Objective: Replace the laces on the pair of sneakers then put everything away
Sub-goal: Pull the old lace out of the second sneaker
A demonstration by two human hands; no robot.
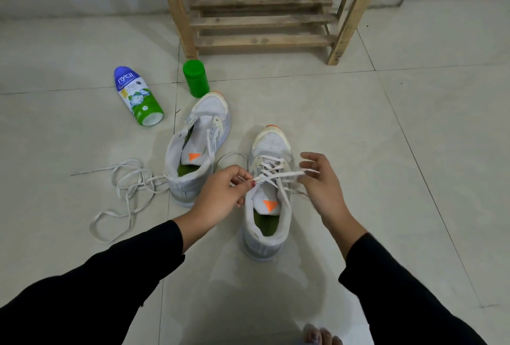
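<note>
The grip of the left hand (220,193) is closed: thumb and forefinger pinch one end of the white lace (276,173) just above the tongue of the near sneaker (271,140). The right hand (323,184) has its fingers loosely spread with the other lace end lying across them; whether that grip is actually pinching the end cannot be told. The lace is crossed through the lower eyelets, and the upper eyelets appear not yet filled, so the step in hand is judged to be drawing the latest crossing taut on this sneaker, which stands upright on the floor between the two hands. To do it well, pull both ends outward with equal tension and check that both ends come out level. Lay each crossing flat, without twist, before feeding the next eyelet. Steady the sneaker so that it does not slide on the smooth tile. The second sneaker (193,151) stands just to the left, with a loose lace (124,179) tangled on the floor beside its heel. Clear that tangle before threading. Beyond it a Nycil powder bottle (138,96) lies on its side near an upright green container (196,78), in front of a wooden rack (262,21).
</note>
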